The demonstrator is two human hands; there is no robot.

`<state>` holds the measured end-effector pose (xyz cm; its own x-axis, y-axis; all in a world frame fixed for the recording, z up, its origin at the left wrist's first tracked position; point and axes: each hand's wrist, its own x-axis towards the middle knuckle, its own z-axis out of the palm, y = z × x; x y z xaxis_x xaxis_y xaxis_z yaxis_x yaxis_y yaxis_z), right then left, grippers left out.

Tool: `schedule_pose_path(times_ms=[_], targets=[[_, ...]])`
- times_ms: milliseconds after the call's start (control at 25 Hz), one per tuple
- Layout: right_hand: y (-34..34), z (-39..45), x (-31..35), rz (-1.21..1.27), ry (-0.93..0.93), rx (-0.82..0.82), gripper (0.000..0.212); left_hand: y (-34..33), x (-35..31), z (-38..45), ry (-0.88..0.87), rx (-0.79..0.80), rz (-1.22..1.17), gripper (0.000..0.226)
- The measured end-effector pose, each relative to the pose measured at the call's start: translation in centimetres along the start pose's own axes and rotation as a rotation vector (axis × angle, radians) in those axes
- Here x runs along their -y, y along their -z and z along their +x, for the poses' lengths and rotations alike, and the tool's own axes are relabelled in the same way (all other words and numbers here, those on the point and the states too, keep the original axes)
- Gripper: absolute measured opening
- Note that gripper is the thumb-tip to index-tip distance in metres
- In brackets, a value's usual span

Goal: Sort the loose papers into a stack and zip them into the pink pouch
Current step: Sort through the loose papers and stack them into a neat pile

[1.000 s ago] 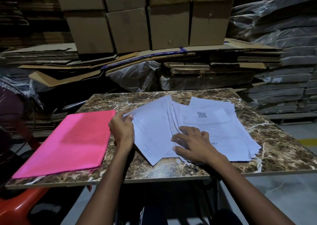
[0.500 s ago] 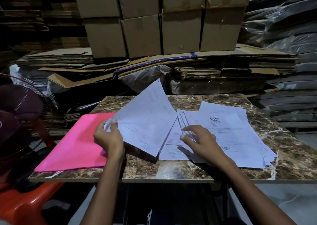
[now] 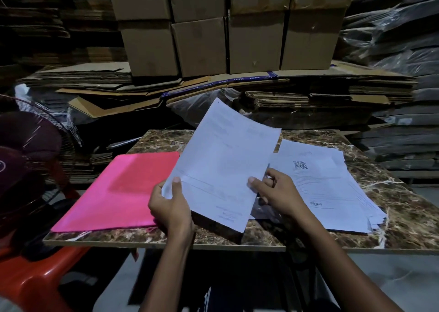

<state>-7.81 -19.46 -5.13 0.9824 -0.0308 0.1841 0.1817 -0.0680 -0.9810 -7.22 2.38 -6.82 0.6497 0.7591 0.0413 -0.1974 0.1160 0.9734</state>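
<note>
A bundle of white papers [image 3: 223, 164] is lifted off the marble table [image 3: 399, 212], tilted up toward me. My left hand [image 3: 171, 207] grips its lower left corner, thumb on top. My right hand [image 3: 275, 193] pinches its right edge. More loose white sheets [image 3: 332, 188], the top one with a QR code, lie fanned on the table's right half. The pink pouch [image 3: 118, 190] lies flat on the table's left half, partly under the lifted bundle's edge.
Cardboard boxes [image 3: 228, 26] stand on flattened cardboard [image 3: 213, 86] behind the table. Wrapped dark bundles [image 3: 392, 50] are piled at the right. A fan [image 3: 31, 159] and an orange plastic chair [image 3: 35, 283] are at the left.
The bundle has risen higher off the table and swung more upright. My right hand left the flat sheets and took hold of the bundle's right edge. The view shifted.
</note>
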Motion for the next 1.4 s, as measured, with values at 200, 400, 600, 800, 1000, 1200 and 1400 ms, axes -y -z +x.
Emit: schedule_pose_path(times_ms=[200, 400, 600, 800, 1000, 1200, 1400], targets=[[3.9, -1.1, 0.4, -0.178, 0.092, -0.214, 0.006, -0.1, 0.9, -1.7, -0.007, 0.306, -0.048, 0.008], [8.5, -2.1, -0.9, -0.290, 0.110, -0.378, 0.017, -0.9, 1.5, -4.1, 0.055, 0.680, -0.012, 0.019], [12.0, -1.8, -1.8, -0.248, 0.072, -0.417, 0.023, -3.0, 1.3, -6.0, 0.043, 0.826, 0.054, 0.017], [15.6, -0.2, -1.4, -0.344, 0.027, -0.557, 0.030, -5.7, 1.8, -7.5, -0.087, 0.866, 0.342, 0.024], [17.7, 0.2, -1.6, -0.817, -0.021, -0.519, 0.047, -7.7, 2.4, -9.2, -0.311, 0.923, 0.659, 0.048], [19.4, 0.4, -2.0, -0.955, -0.038, -0.459, 0.056, -8.5, 2.1, -9.9, -0.454, 0.923, 0.820, 0.046], [19.3, 0.9, -2.3, -1.111, -0.055, -0.373, 0.057, -8.0, 2.9, -9.0, -0.451, 0.907, 0.793, 0.055]])
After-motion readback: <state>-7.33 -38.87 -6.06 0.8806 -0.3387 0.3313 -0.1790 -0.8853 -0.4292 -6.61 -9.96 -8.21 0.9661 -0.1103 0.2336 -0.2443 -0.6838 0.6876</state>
